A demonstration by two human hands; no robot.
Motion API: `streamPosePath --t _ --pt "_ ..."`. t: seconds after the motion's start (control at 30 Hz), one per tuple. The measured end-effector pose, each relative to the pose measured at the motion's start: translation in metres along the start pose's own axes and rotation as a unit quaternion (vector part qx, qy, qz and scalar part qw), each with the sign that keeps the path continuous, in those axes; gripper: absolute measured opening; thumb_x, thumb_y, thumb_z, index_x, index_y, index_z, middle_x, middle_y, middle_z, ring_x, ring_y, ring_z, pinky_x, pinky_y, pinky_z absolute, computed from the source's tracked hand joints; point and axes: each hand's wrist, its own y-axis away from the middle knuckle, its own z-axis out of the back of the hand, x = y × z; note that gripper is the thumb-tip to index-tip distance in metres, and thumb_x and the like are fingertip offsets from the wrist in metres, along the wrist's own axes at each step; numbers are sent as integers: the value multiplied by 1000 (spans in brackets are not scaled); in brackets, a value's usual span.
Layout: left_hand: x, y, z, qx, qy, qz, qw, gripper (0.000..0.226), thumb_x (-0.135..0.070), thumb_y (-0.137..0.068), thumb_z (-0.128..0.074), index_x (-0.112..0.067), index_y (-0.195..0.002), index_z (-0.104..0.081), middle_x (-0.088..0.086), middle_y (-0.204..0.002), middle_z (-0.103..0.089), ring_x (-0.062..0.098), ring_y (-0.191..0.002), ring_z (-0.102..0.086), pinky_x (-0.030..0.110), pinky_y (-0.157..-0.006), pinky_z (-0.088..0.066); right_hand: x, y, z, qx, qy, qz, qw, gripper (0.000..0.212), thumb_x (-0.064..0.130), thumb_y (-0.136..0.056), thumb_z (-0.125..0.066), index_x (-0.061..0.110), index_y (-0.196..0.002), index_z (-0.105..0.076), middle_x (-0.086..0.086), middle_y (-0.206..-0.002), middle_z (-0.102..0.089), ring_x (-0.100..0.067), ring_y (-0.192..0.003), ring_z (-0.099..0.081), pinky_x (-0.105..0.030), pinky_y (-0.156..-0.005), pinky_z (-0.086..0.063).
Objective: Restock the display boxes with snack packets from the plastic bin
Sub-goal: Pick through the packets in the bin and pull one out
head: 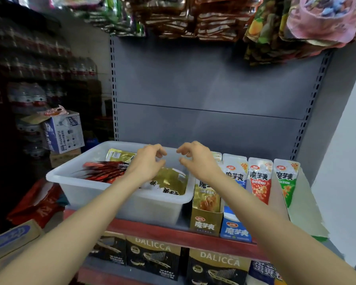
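Head view: both my hands hover over the bin (74, 183) on the shelf (173, 229), left hand (147, 164) and right hand (195, 159) loosely curled, holding nothing. Looks like the pick step: next is reaching down for gold packets (171, 182), then into the gold box (206, 214) just right. Red packets (105, 170) lie at left; blue box (234, 231) crowds the target.

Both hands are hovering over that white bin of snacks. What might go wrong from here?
The plastic bin seems to overhang the shelf's red edge, so leaning on its rim might tip it. The red packets and gold packets lie mixed, so one could land in the wrong display box. Neither the left hand nor the right hand holds anything yet.
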Motion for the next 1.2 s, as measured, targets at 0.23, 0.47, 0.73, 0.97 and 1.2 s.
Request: streamPosePath --t 0.23,0.47,0.73,0.97,1.2 --pt "65 -13 30 138 -119 69 981 42 -32 -86 -64 -11 -122 -58 8 -127 -59 25 -115 -54 34 -98 -42 25 -45 -52 272 136 -25 952 49 18 -95 -49 14 -142 -37 -10 -145 -41 -27 -130 -42 -33 -101 -36" --pt "75 -16 25 234 -159 85 955 40 -36 -82 -68 -14 -115 -61 3 -114 -59 23 -105 -53 34 -97 -41 15 -49 -53 326 232 3 916 41 4 -89 -48 29 -119 -63 -4 -121 -60 -29 -105 -60 -35 -89 -52" --pt "68 -9 18 212 -162 110 957 33 -41 -84 -64 -20 -110 -64 2 -122 -57 27 -116 -48 49 -106 -33 6 -51 -46 283 282 40 916 24 10 -73 -62 20 -94 -66 -3 -98 -67 -25 -93 -64 -33 -70 -52" --pt "65 -10 19 195 -128 117 965 30 -41 -86 -61 -18 -105 -65 1 -115 -61 26 -110 -54 44 -100 -41 10 -53 -22 246 362 130 890 10 14 -78 -65 22 -84 -65 1 -95 -63 -20 -98 -57 -29 -80 -30" --pt "63 -5 25 143 -31 111 983 22 -25 -89 -61 -9 -102 -69 1 -103 -65 19 -99 -58 29 -86 -44 6 -46 -21 158 267 129 942 20 18 -89 -55 25 -96 -72 5 -103 -70 -20 -96 -60 -22 -74 -28"
